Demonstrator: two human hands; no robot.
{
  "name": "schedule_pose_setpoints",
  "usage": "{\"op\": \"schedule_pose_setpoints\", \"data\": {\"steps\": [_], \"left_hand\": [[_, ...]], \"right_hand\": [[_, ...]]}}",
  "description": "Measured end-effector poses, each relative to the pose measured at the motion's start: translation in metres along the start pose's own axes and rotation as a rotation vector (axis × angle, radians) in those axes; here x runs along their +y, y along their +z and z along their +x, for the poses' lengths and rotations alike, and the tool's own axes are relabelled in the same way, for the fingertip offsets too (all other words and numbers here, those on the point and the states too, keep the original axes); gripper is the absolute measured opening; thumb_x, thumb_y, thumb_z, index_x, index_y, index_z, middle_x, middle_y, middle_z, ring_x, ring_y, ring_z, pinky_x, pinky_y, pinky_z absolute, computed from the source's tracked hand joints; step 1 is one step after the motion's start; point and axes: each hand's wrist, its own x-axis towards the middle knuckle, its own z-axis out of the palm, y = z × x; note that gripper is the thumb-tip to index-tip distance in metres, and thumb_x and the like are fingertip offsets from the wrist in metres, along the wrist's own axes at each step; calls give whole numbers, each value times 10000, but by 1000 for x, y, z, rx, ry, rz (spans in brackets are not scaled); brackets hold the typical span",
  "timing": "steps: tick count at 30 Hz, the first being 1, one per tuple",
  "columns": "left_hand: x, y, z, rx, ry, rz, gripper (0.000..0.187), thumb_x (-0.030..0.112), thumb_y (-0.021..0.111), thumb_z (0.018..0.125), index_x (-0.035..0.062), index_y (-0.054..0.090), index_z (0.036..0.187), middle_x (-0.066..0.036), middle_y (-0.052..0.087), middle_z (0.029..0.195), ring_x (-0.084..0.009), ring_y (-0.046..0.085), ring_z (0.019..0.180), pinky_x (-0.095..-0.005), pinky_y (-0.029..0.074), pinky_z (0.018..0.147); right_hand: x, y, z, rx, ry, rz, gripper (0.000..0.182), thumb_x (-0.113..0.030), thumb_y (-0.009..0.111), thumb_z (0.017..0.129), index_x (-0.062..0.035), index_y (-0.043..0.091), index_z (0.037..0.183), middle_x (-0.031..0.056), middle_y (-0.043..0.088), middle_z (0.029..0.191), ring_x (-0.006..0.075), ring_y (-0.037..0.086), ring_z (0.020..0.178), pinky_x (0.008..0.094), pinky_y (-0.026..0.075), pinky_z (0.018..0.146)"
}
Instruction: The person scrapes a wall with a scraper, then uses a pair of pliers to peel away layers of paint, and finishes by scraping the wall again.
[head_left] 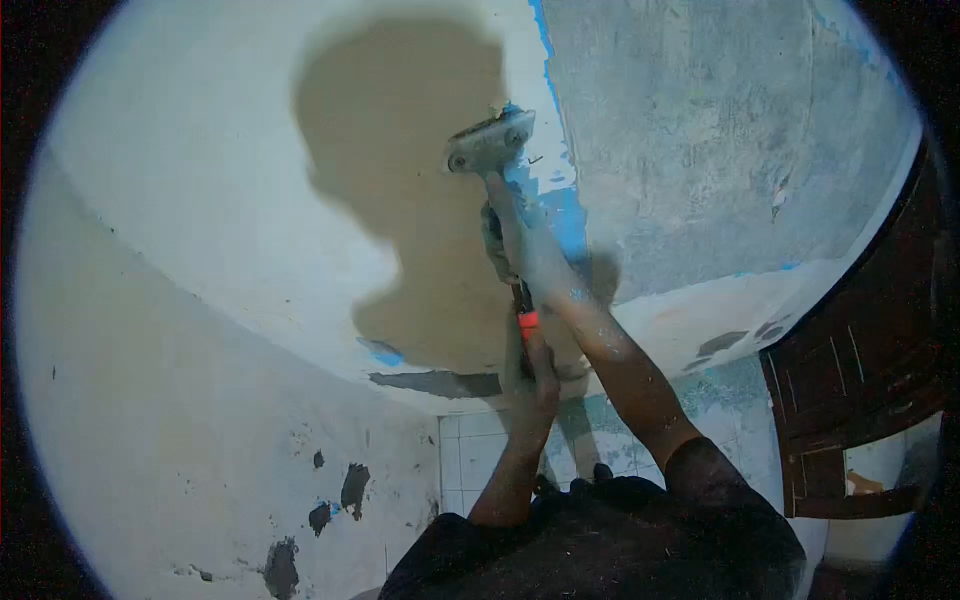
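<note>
Both my hands are on one long-handled wall scraper [490, 142], whose wide metal head lies against the wall at the upper middle. My right hand [525, 240] is wrapped round the shaft just below the head and looks pale and dusty. Lower down, near a red band on the handle, my left hand [540, 375] is closed round the grip. The blade sits at the border between white paint [240, 190] and a blue underlayer [565, 215]. To the right of that border the wall is bare, rough grey [690, 140].
A second wall at the left has flaked dark patches [355, 488]. Dark wooden furniture [860, 330] stands at the right. Below the wall lies a tiled floor [480, 445]. My head's shadow falls on the white paint.
</note>
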Motion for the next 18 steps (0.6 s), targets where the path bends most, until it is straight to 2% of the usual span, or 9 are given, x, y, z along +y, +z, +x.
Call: {"op": "schedule_pose_setpoints", "data": {"steps": [2, 4, 6, 7, 8, 11, 13, 16, 18], "left_hand": [[-2, -2, -20, -23, -65, 106, 507, 272, 411, 982, 47, 298, 1421, 10, 479, 643, -32, 435, 520, -204, 374, 457], [-32, -4, -23, 7, 56, 128, 506, 251, 394, 985, 49, 275, 1433, 10, 481, 621, -34, 438, 511, -205, 373, 459], [-43, -9, -22, -5, 82, 224, 505, 248, 406, 983, 43, 285, 1428, 6, 494, 629, -35, 444, 510, -205, 372, 457], [-11, -4, -19, 12, -51, 88, 499, 252, 425, 979, 42, 309, 1417, 3, 496, 646, -33, 434, 497, -198, 364, 445], [-10, -3, -8, 13, -55, 89, 499, 252, 425, 979, 42, 309, 1417, 3, 496, 646, -33, 434, 497, -198, 364, 445], [4, -2, 17, 64, 2, 36, 470, 271, 445, 975, 32, 370, 1372, 14, 471, 638, -30, 417, 474, -194, 358, 426], [33, 1, 26, 63, 33, -31, 428, 294, 450, 974, 33, 428, 1312, 28, 448, 629, -27, 399, 457, -194, 350, 403], [20, -1, 19, 50, 58, -13, 427, 303, 445, 975, 43, 429, 1315, 28, 447, 634, -25, 394, 456, -196, 348, 395], [-6, -7, 6, -1, -3, 8, 454, 283, 427, 983, 63, 374, 1377, 30, 438, 619, -26, 385, 450, -194, 342, 395]], "right_hand": [[38, -14, 5, -53, -94, -32, 456, -543, 399, 936, -149, 435, 710, -56, 333, 514, 64, 289, 353, 227, 232, 329], [45, -15, -5, -3, -15, -174, 445, -443, 390, 972, -62, 490, 765, -23, 401, 560, 80, 402, 480, 270, 341, 436], [34, -12, -7, -15, 18, -185, 458, -450, 388, 971, -56, 476, 756, -23, 396, 555, 80, 400, 476, 262, 340, 433], [26, -7, -1, -27, -45, -156, 466, -462, 385, 969, -59, 474, 752, -26, 392, 551, 78, 395, 469, 261, 333, 423], [17, -2, 6, -37, -106, -127, 474, -473, 383, 967, -63, 472, 748, -28, 388, 547, 77, 391, 463, 260, 326, 413], [-33, 20, 12, -68, -25, -21, 481, -569, 410, 920, -143, 390, 697, -49, 318, 500, 78, 269, 353, 241, 218, 324], [-44, 25, 16, -92, -34, 10, 480, -567, 415, 919, -144, 388, 693, -50, 313, 499, 77, 265, 353, 242, 216, 324], [-34, 23, 14, -69, -86, -7, 475, -570, 425, 913, -150, 394, 692, -54, 312, 500, 72, 274, 362, 240, 222, 331], [-13, 14, 6, -52, 38, -21, 477, -575, 426, 911, -154, 397, 691, -55, 320, 502, 70, 300, 369, 236, 235, 337]]}}
